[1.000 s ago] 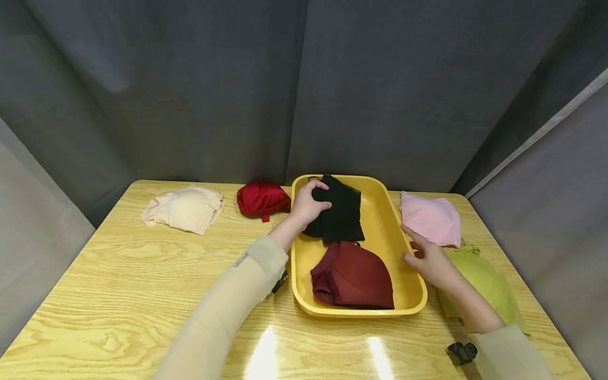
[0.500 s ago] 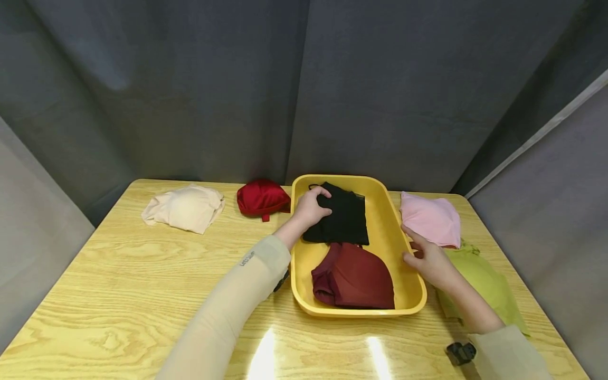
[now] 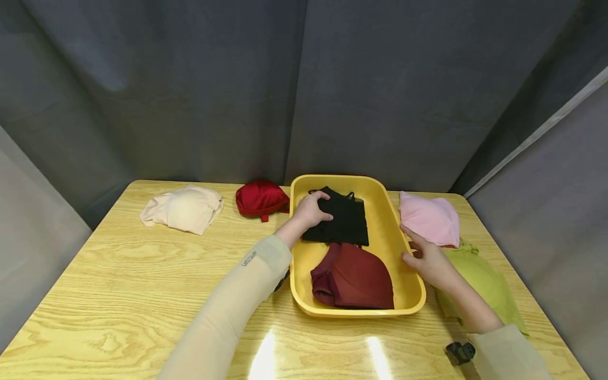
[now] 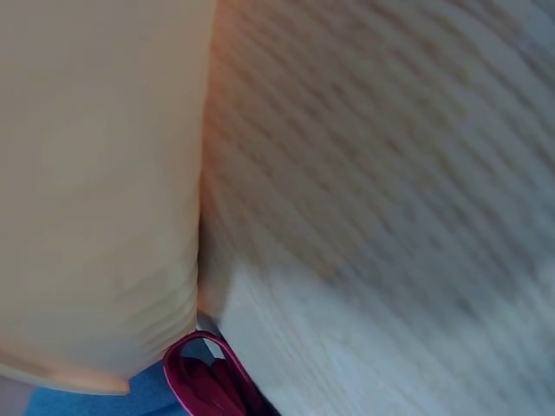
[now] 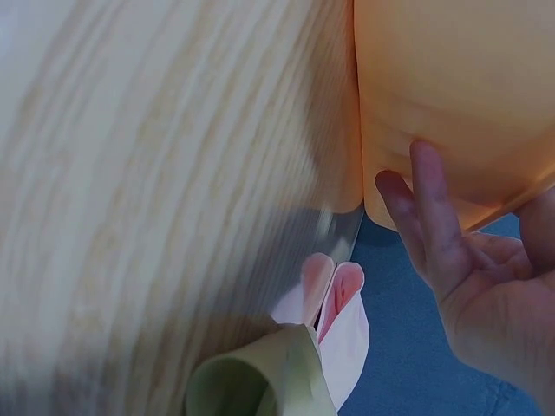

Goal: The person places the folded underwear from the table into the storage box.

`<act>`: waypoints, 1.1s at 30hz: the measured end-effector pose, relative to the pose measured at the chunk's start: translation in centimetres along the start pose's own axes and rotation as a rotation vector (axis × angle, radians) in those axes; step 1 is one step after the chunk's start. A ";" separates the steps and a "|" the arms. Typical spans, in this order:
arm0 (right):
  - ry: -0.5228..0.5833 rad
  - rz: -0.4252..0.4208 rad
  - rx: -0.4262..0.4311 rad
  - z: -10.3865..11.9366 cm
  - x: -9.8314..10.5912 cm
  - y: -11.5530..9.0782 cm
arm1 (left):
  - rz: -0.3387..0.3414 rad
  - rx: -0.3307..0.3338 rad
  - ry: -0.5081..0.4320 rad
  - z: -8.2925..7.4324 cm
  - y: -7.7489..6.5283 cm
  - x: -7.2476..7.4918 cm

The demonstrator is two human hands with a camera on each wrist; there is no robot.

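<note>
Setting: a dark grey curtain [image 3: 190, 105] is hanging beyond the far edge; a wood-grain desk [image 3: 157, 295] is carrying all entries, and the yellow tray [image 3: 387, 232] is serving as landmark.

Beige bra [image 3: 185, 208]: lying well left of the tray, loosely folded, cup facing up.

Red satin bra [image 3: 260, 199]: lying just left of the tray's far half; probably slippery.

Left hand [image 3: 311, 210]: reaching over the tray's left rim and resting on the black garment [image 3: 347, 219]; thumb and forefinger are standing apart, the other fingers are hiding, so whether cloth is being pinched cannot be told.

Black garment: lying folded flat in the tray's far half; likely light, limp and easily rumpled, calling for a broad hold on the folded body, clear of the thin straps [image 3: 351, 195].

Maroon bra [image 3: 358, 279]: lying folded in the tray's near half; likely light, soft yet springy, calling for a grip on all layers along the folded edge, sparing the dome.

Yellow tray: standing on the desk; seemingly smooth, fairly stiff plastic, suiting a hold at opposite rims.

Right hand [image 3: 432, 264]: gripping the tray's right wall, thumb over the rim, fingers pressing outside.

Pink bra [image 3: 429, 219]: lying just right of the tray's far half.

Green bra [image 3: 491, 287]: lying right of the tray's near half, partly hiding beneath the right forearm [image 3: 467, 303].
</note>
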State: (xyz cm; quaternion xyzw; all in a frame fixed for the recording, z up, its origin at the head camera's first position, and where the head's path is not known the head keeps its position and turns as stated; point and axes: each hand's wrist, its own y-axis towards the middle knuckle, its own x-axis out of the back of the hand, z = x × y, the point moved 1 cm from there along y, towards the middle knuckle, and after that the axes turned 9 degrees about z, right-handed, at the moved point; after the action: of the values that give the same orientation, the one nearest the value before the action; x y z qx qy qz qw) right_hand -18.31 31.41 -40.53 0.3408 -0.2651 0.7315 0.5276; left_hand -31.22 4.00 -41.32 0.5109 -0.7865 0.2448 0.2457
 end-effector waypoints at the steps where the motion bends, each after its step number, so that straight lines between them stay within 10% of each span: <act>1: 0.002 -0.001 0.002 0.0 0.0 0.0 | 0.002 0.002 0.005 0.0 0.0 0.0; 33: 0.007 0.001 -0.010 0.1 0.1 -0.1 | -0.056 -0.126 -0.078 -2.5 -3.6 3.3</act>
State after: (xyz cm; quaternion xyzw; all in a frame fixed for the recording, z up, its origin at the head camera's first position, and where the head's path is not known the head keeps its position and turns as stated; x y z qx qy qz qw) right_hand -18.22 31.47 -40.38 0.3353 -0.2672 0.7317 0.5299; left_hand -28.70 2.02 -36.88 0.5255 -0.7946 0.1677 0.2535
